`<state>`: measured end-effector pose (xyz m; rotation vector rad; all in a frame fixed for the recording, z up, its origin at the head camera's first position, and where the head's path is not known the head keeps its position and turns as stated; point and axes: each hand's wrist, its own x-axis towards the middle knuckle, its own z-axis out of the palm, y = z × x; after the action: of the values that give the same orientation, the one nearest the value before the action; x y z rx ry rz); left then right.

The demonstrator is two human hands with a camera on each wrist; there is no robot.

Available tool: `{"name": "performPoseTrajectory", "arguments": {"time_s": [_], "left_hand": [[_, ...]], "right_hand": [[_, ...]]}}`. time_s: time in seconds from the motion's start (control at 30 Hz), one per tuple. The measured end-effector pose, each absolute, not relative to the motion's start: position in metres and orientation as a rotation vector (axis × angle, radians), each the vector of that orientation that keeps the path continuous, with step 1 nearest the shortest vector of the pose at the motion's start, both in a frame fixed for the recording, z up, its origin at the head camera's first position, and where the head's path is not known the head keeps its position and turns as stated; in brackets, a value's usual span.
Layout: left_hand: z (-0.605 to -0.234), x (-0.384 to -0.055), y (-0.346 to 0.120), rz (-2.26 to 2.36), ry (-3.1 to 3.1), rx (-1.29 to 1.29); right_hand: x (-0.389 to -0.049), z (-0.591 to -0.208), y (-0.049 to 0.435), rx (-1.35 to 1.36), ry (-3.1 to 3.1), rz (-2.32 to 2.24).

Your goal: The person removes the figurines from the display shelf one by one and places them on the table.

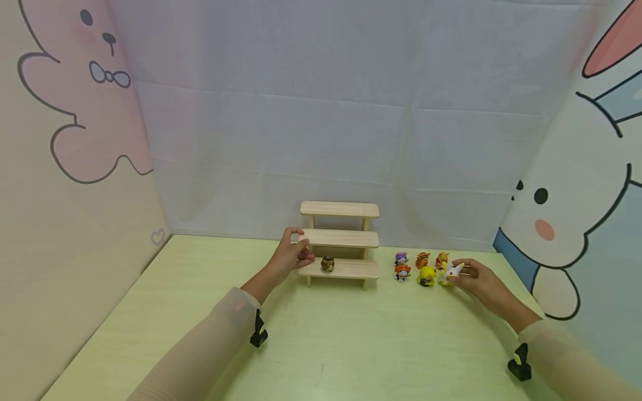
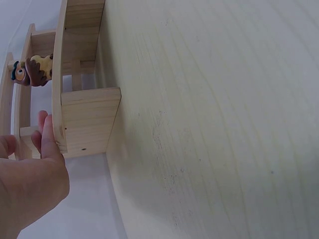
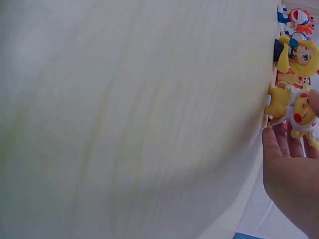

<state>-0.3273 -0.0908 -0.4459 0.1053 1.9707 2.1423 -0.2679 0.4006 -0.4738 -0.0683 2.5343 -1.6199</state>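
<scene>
My left hand [image 1: 288, 257] is at the left end of the three-tier wooden shelf [image 1: 341, 239], its fingers loosely bent beside the lower two tiers. In the left wrist view the fingertips lie against the shelf's end; how firmly they touch, I cannot tell. A small brown owl figurine [image 1: 327, 263] stands on the lowest tier, right of that hand. My right hand [image 1: 478, 281] holds a yellow figurine with a white hood [image 3: 294, 109] between thumb and fingers. Its base is at or very near the tabletop. Part of its head is hidden by the thumb.
Several figurines stand left of my right hand, among them a yellow-haired one [image 1: 426, 276], an orange-topped one [image 1: 402, 272] and a purple-hatted one [image 1: 400, 258]. A white cloth [image 1: 341, 128] hangs behind the pale table [image 1: 321, 345]. Printed panels flank both sides.
</scene>
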Motion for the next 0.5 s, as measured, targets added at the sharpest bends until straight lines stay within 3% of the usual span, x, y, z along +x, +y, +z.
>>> {"name": "performPoseTrajectory", "arguments": {"time_s": [0.5], "left_hand": [[-0.4442,-0.3264,-0.0905,2.135,1.98,0.093]], "right_hand": [[-0.2632,-0.4639,0.4057,-0.108,2.507,-1.623]]}}
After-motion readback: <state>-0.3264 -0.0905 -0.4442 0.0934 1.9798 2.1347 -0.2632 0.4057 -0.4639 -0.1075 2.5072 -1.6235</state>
